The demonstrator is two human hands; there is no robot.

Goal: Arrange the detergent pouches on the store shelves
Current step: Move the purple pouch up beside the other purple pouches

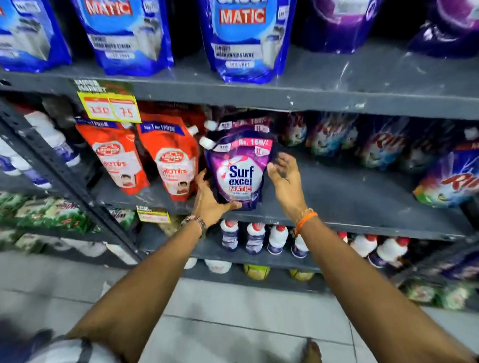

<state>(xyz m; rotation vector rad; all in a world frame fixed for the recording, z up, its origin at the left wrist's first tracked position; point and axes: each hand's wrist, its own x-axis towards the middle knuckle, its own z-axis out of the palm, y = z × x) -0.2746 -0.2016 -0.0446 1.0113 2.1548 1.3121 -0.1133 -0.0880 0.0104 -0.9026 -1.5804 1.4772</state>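
A purple Surf excel Matic pouch stands upright on the grey middle shelf, with a second purple pouch right behind it. My left hand touches its lower left side, thumb under the bottom edge, fingers spread. To the pouch's right, my right hand hovers with fingers apart, close to its edge but not gripping. Two red pouches stand just left of the purple one.
Blue Matic pouches and purple pouches fill the upper shelf. Rin packs sit at the right of the middle shelf. White bottles line the shelf below. A yellow price tag hangs at the upper shelf's edge.
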